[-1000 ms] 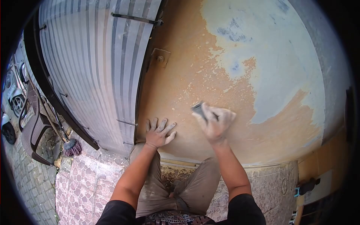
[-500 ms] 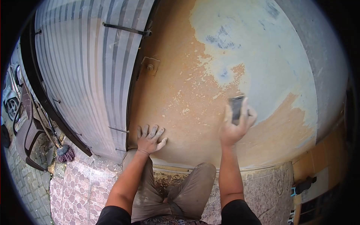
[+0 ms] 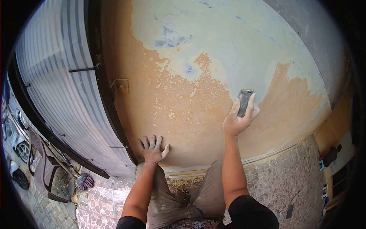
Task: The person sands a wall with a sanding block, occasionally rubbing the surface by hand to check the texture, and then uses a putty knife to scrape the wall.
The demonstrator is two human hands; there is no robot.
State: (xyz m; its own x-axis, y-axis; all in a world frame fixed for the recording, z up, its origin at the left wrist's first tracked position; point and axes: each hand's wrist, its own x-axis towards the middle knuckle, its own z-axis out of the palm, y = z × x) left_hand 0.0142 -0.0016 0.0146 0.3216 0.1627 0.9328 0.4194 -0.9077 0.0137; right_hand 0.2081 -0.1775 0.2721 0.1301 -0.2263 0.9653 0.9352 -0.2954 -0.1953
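Note:
My right hand (image 3: 241, 119) is closed around a dark rectangular sanding block (image 3: 245, 102), with the block's far end toward the top of the view. It lies against the wall (image 3: 198, 114), near where orange paint meets a pale, worn patch. Lower on the same wall my left hand (image 3: 153, 150) rests flat, fingers spread and dusty, holding nothing. Pale flecks and a ragged border show in the orange paint between and above my hands.
A striped corrugated panel (image 3: 53, 76) in a dark frame stands at the left. Beyond it are a mop (image 3: 84, 181), a brown woven chair (image 3: 47, 171) and a parked motorcycle (image 3: 23, 150). Patterned tiles (image 3: 267, 194) cover the floor beneath me. A person (image 3: 331, 155) is at the far right.
The view has turned right, so the panel and pale patch sit further left. My right hand has moved the block over the wall to the right. The left hand stays flat on the wall.

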